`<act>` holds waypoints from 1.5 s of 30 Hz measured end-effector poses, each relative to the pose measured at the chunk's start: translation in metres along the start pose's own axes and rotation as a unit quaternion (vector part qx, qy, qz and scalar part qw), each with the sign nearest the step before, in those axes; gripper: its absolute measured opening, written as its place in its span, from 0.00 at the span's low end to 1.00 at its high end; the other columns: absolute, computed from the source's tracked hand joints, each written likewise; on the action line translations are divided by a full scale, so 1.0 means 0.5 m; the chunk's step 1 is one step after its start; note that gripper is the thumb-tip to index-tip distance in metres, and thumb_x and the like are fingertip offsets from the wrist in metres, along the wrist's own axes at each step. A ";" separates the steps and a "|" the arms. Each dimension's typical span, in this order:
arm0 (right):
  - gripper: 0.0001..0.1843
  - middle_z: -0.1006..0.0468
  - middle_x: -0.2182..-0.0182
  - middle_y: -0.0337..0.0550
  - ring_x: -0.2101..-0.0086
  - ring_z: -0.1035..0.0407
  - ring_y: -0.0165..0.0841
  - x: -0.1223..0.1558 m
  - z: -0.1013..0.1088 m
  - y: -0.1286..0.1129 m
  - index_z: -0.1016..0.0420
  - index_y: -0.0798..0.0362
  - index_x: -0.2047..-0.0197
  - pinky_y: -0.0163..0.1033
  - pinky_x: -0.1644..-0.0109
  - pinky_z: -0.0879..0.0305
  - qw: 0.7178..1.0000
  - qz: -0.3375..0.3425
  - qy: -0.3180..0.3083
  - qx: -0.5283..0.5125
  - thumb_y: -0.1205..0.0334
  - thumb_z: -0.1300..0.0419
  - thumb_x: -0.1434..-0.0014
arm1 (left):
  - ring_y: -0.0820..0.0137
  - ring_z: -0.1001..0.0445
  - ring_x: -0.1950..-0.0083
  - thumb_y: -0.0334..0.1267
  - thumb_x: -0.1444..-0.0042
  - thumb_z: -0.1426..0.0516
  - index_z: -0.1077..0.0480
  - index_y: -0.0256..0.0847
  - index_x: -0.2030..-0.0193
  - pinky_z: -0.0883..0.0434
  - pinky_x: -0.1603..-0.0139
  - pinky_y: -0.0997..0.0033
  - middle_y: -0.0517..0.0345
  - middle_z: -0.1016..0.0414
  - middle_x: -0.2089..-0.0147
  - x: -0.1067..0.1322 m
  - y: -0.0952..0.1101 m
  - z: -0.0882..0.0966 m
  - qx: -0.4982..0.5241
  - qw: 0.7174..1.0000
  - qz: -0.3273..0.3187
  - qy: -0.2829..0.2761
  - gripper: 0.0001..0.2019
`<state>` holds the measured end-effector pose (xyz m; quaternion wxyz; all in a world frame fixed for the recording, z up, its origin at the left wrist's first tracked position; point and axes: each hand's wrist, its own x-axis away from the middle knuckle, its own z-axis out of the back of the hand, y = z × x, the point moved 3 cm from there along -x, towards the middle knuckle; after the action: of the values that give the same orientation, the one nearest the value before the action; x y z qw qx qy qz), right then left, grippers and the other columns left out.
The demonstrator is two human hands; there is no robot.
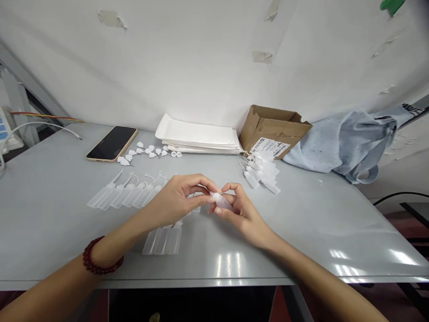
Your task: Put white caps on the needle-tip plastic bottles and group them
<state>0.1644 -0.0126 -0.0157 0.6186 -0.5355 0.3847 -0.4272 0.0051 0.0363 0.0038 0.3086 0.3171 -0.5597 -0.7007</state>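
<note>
Left hand (184,194) pinched the bottle's white top (216,196), fingertips nearly together; right hand (246,217) curled partly closed around the translucent bottle (225,204). Bottle sat mid-frame, long axis slanted, top pointing upper left, body running lower right.

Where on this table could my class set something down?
Bare patches of table lie right of the right hand, in front of the blue fabric, and left of the bottle row. Crowded: along the back, with phone, white caps, white stack and cardboard box; and before the box, a bottle pile.
</note>
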 end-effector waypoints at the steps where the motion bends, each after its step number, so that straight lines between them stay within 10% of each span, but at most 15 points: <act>1: 0.14 0.25 0.68 0.37 0.69 0.34 0.29 -0.002 0.000 -0.001 0.47 0.48 0.56 0.35 0.66 0.40 0.999 -0.019 -0.014 -0.035 0.60 0.44 0.41 | 0.65 0.25 0.55 0.37 0.45 0.40 0.25 0.40 0.61 0.28 0.51 0.64 0.54 0.22 0.60 0.000 0.001 0.001 -0.007 1.000 -0.006 -0.005 0.06; 8: 0.12 0.28 0.71 0.40 0.74 0.42 0.27 -0.004 0.002 -0.001 0.34 0.54 0.59 0.35 0.69 0.45 0.992 -0.079 -0.073 -0.062 0.55 0.43 0.40 | 0.68 0.25 0.55 0.35 0.44 0.41 0.25 0.40 0.61 0.29 0.51 0.68 0.56 0.22 0.59 0.001 0.001 -0.003 -0.016 0.999 -0.019 -0.023 0.05; 18: 0.09 0.28 0.72 0.38 0.74 0.36 0.29 0.008 0.003 -0.006 0.36 0.54 0.53 0.34 0.70 0.39 0.960 0.082 0.047 0.264 0.64 0.49 0.37 | 0.69 0.25 0.63 0.40 0.51 0.36 0.24 0.40 0.65 0.28 0.62 0.72 0.58 0.23 0.67 -0.006 -0.005 -0.004 0.023 0.996 0.085 0.029 0.08; 32: 0.15 0.24 0.67 0.53 0.71 0.32 0.36 0.015 -0.024 0.019 0.43 0.63 0.47 0.38 0.72 0.34 0.724 0.303 0.135 0.605 0.76 0.54 0.37 | 0.77 0.36 0.81 0.48 0.42 0.47 0.32 0.37 0.77 0.39 0.79 0.77 0.65 0.36 0.84 0.006 -0.011 -0.031 -0.167 0.979 0.104 0.046 0.19; 34: 0.15 0.24 0.66 0.54 0.71 0.31 0.36 0.016 -0.023 0.018 0.43 0.62 0.47 0.39 0.71 0.34 0.750 0.290 0.128 0.580 0.76 0.54 0.37 | 0.77 0.36 0.82 0.47 0.42 0.46 0.32 0.37 0.77 0.39 0.79 0.78 0.65 0.36 0.84 0.007 -0.010 -0.032 -0.169 0.979 0.107 0.049 0.18; 39: 0.12 0.25 0.73 0.40 0.77 0.36 0.28 0.008 -0.006 0.011 0.39 0.56 0.50 0.33 0.74 0.40 0.948 0.068 0.040 0.308 0.67 0.49 0.38 | 0.73 0.27 0.72 0.41 0.43 0.44 0.26 0.37 0.67 0.30 0.71 0.77 0.60 0.26 0.73 0.003 -0.006 -0.028 -0.105 0.992 0.073 0.006 0.10; 45: 0.19 0.25 0.72 0.37 0.73 0.38 0.27 0.002 0.002 0.002 0.42 0.54 0.47 0.34 0.69 0.43 0.994 -0.052 -0.031 0.096 0.61 0.44 0.40 | 0.73 0.26 0.62 0.32 0.44 0.43 0.25 0.37 0.62 0.28 0.60 0.77 0.58 0.25 0.61 0.004 0.005 -0.016 -0.103 0.994 -0.012 -0.033 0.06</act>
<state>0.1660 -0.0132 -0.0166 0.6557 -0.5058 0.2943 -0.4771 0.0104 0.0298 0.0050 0.3132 0.2670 -0.4905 -0.7682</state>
